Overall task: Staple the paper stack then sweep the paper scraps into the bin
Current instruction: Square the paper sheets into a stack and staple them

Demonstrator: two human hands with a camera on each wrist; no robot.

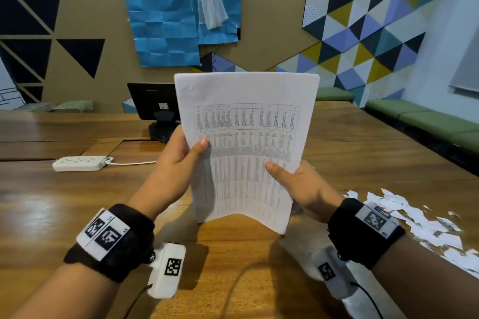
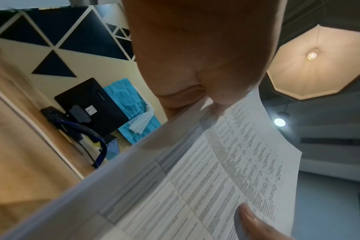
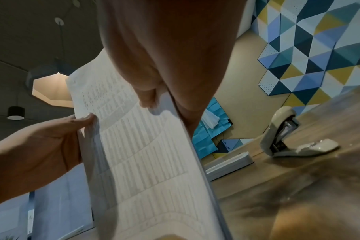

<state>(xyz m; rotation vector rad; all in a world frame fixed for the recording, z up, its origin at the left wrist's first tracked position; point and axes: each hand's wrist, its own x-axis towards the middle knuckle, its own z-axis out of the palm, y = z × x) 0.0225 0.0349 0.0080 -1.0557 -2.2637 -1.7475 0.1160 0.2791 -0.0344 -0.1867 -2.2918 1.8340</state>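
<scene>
A white printed paper stack (image 1: 246,142) stands upright on its bottom edge on the wooden table (image 1: 77,202), bowed slightly. My left hand (image 1: 181,155) grips its left edge with the thumb on the front. My right hand (image 1: 293,184) grips the right edge the same way. The left wrist view shows the paper stack (image 2: 216,170) under my left hand (image 2: 195,65). From the right wrist the paper stack (image 3: 146,154) is seen pinched by my right hand (image 3: 166,65). A beige stapler (image 3: 288,138) lies open on the table to the right. White paper scraps (image 1: 414,223) lie scattered at the right.
A black monitor (image 1: 155,103) stands behind the stack. A white power strip (image 1: 80,163) with its cable lies at the left. Green benches (image 1: 427,122) line the right wall. No bin shows in any view.
</scene>
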